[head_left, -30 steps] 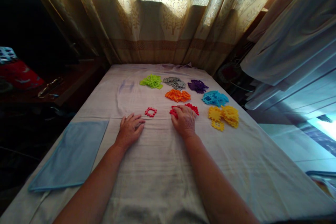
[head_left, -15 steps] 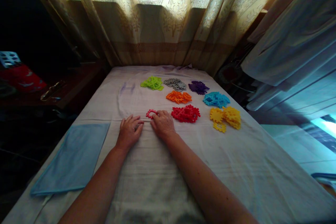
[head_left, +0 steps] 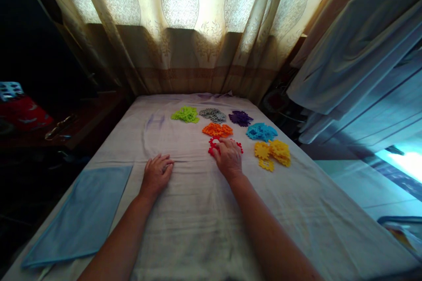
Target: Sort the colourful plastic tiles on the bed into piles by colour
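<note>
My right hand [head_left: 228,156] reaches over the pile of red interlocking plastic pieces [head_left: 239,145] and covers most of it. Its fingers are closed on a red ring-shaped piece [head_left: 211,141] with a notched edge, which shows at the left of the fingertips. On the sheet to the left lies my left hand [head_left: 157,172], palm down, fingers loosely stretched and holding nothing. Just behind the red pile is an orange pile [head_left: 217,130]. Yellow pieces [head_left: 279,153] lie to the right of my right hand, with a blue pile [head_left: 262,131] behind them.
Farther back on the bedsheet [head_left: 191,210] sit lime green [head_left: 185,114], grey [head_left: 212,115] and purple [head_left: 240,118] piles. A light blue cloth [head_left: 82,215] lies at the left edge. Curtains [head_left: 184,52] hang behind; draped fabric [head_left: 349,48] hangs at the right.
My right hand has moved right with the red ring-shaped piece, from the bare sheet to the red pile. My left hand stays on the sheet. The view has tilted up slightly.
</note>
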The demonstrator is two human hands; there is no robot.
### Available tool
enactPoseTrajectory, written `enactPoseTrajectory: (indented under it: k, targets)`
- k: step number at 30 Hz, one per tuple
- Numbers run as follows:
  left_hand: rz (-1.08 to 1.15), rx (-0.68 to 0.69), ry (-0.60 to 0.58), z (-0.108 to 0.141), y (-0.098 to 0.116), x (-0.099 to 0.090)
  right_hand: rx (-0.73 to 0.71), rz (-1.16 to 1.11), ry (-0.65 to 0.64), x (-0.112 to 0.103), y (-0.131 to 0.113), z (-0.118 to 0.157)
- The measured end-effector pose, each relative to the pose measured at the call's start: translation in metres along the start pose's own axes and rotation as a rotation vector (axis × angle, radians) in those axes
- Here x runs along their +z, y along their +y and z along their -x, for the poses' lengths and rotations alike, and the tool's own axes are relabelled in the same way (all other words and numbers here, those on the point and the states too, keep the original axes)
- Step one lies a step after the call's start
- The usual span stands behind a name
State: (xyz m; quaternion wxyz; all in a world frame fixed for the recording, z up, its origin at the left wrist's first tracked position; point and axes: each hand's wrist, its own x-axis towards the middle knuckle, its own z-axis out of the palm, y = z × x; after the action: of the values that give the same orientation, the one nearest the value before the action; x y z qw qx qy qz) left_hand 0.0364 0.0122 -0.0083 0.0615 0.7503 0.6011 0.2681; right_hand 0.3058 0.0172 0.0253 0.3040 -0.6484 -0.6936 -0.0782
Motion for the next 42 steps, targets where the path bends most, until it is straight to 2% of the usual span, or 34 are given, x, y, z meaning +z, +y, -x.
enactPoseTrajectory:
  k: [3, 7, 12, 16, 21, 29, 33, 36, 39, 42]
  targets:
    - [-0.022, 0.004, -0.003, 0.0, 0.001, -0.001, 0.042, 0.06, 0.013, -0.007, 0.025, -0.003]
    - [-0.058, 0.023, 0.014, 0.0, 0.003, 0.0, 0.038, 0.084, 0.023, -0.008, 0.037, 0.001]
    - [-0.091, 0.118, 0.106, 0.0, 0.002, -0.001, 0.004, -0.009, 0.155, -0.004, 0.042, 0.016]
    - [-0.117, 0.163, 0.153, 0.003, 0.006, -0.004, -0.017, -0.092, 0.274, 0.003, 0.055, 0.028]
    - [-0.255, 0.102, 0.086, 0.008, 0.014, -0.005, 0.03, -0.166, 0.397, 0.009, 0.078, 0.036]
    - [-0.322, -0.005, -0.01, 0.01, 0.01, -0.003, 0.075, -0.164, 0.478, 0.002, 0.103, 0.044]
    - [-0.379, -0.145, -0.07, 0.008, 0.014, -0.004, 0.058, -0.129, 0.469, 0.0, 0.106, 0.045]
    - [-0.396, -0.19, -0.096, 0.009, 0.017, -0.005, 0.039, -0.086, 0.421, -0.007, 0.114, 0.043]
    - [-0.416, -0.133, -0.028, 0.012, 0.017, -0.005, 0.119, -0.035, 0.404, -0.024, 0.138, 0.036]
    - [-0.412, 0.02, 0.073, 0.015, 0.013, -0.003, 0.322, -0.035, 0.413, -0.044, 0.177, 0.023]
